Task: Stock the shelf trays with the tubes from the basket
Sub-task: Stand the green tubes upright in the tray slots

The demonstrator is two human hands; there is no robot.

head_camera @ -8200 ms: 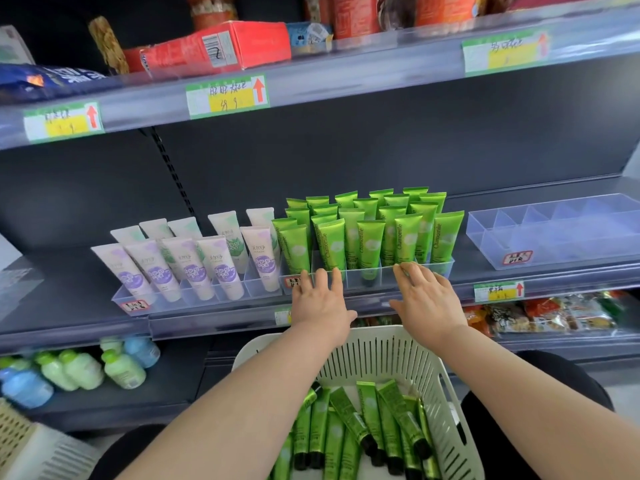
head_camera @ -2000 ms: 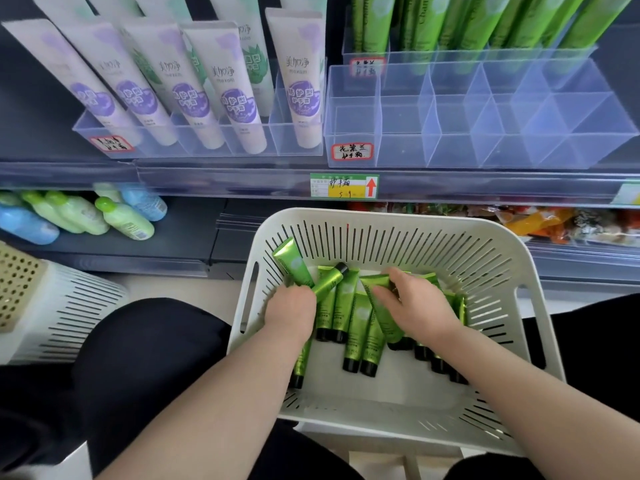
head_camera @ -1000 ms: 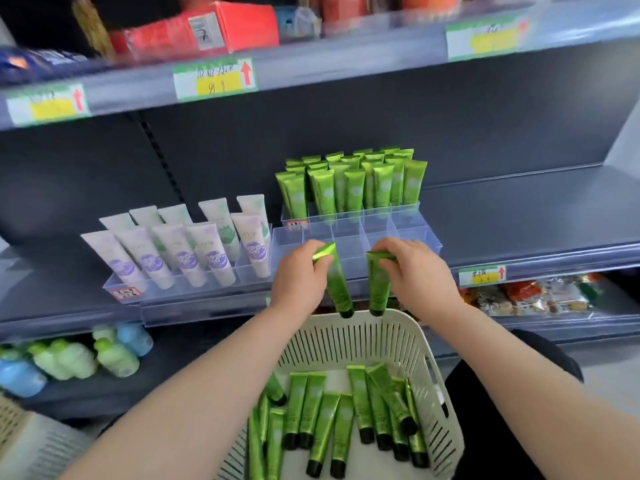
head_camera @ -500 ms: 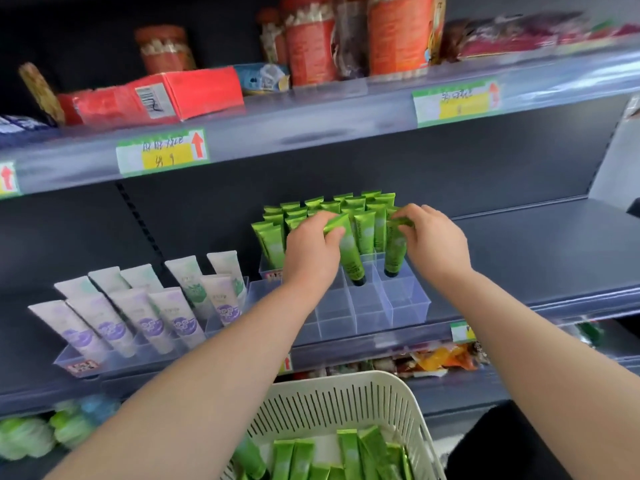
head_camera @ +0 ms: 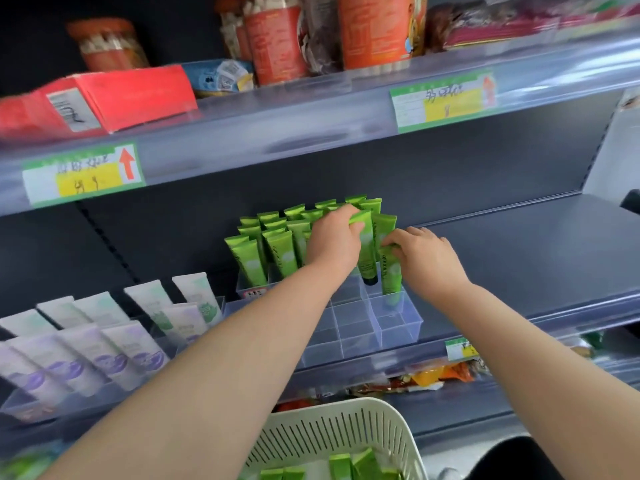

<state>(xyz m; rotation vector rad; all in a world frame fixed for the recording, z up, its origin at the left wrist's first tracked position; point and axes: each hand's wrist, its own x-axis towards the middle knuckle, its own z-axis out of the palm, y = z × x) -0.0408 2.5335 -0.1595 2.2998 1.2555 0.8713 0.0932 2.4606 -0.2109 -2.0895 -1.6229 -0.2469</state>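
A green plastic tube is gripped by its crimped top in the left hand, and a second tube is pinched likewise by the right hand, cap-down, so each can be stood upright between the thin walls of the clear divided tray, whose front cells stand free, while more lie in the white slotted basket.

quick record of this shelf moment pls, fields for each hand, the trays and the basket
left hand: grips left tube, cap down over the clear tray
right hand: pinches right tube, lower end in a back compartment
clear tray: front compartments empty
stocked tubes: green, standing in the tray behind
basket: spare tubes lie inside
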